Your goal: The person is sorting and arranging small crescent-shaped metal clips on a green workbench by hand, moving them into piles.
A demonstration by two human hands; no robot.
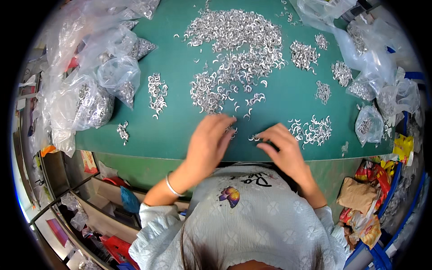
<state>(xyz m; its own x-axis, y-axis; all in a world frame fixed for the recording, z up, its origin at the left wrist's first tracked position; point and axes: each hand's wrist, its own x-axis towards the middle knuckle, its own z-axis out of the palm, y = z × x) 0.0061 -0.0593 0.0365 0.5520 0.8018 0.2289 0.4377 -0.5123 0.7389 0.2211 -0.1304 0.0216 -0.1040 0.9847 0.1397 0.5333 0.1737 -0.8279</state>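
Small silver crescent-shaped metal pieces lie in piles on the green tabletop; the biggest pile [240,36] spreads across the far middle. My left hand [208,137] is cupped low over the table, thumb apart from the fingers, beside a few crescent pieces [232,131] partly hidden by it. To its right, my right hand [284,146] has its thumb and forefinger apart. Its forefinger tip meets a couple of loose crescent pieces [253,138] on the table. A scattered group of crescents [311,131] lies just right of this hand.
Clear plastic bags of metal pieces [93,105] crowd the table's left side. More bags [369,123] line the right edge. Smaller piles [157,95] sit on both sides. Below the table are an open drawer unit [101,198] at left and packages [357,194] at right.
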